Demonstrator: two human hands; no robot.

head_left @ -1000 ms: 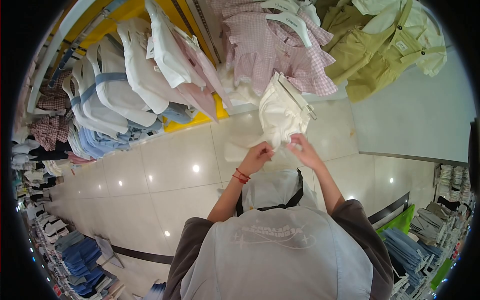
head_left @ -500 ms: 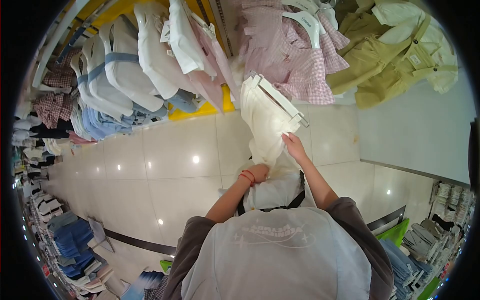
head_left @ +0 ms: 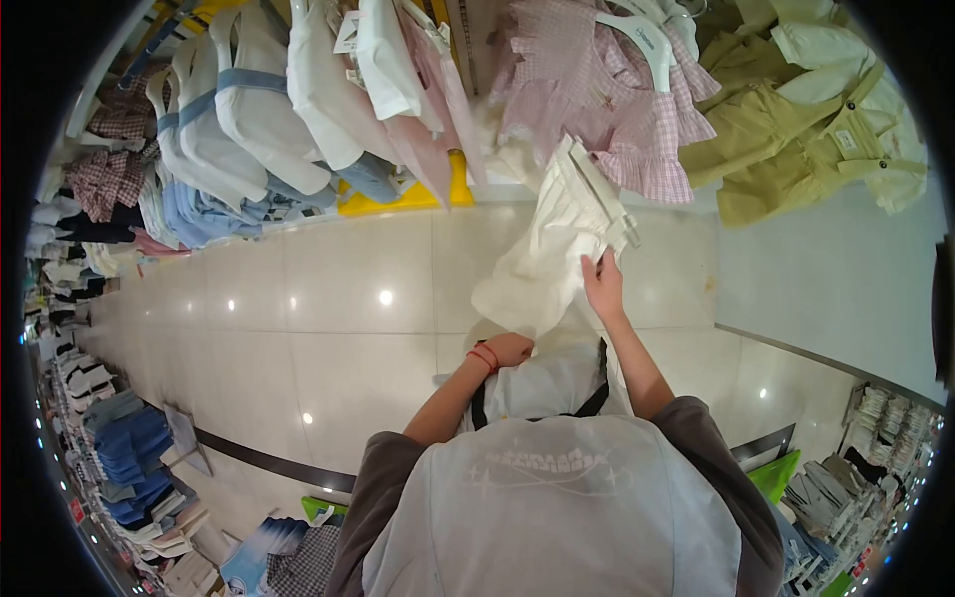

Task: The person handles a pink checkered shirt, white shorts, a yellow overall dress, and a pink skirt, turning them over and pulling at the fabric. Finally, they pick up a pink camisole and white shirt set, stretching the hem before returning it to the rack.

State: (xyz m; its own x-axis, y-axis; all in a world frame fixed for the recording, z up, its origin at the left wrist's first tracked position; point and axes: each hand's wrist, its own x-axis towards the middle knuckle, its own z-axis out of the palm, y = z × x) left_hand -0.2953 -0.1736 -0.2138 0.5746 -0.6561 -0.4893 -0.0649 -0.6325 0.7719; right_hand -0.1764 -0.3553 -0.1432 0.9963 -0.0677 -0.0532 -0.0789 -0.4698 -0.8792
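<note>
Cream trousers (head_left: 557,244) hang tilted from a white clip hanger (head_left: 600,189), with the legs swung toward the left. My right hand (head_left: 603,284) is closed on the edge of the trousers, just below the hanger's right end. Lower down, my left hand (head_left: 511,349), with red bands at the wrist, is closed near the trouser hems, in front of the pale grey apron (head_left: 547,478). What its fingers hold, if anything, is hidden.
A pink gingham dress (head_left: 647,129) and khaki overalls (head_left: 796,139) hang ahead to the right. White tops (head_left: 264,129) hang on the left rack. Folded jeans (head_left: 134,438) lie lower left. A pale panel (head_left: 826,279) stands at right.
The trousers and hanger have shifted right, and the legs now swing out to the left. My right hand has moved slightly right and its grip has turned; my left hand no longer overlaps the fabric.
</note>
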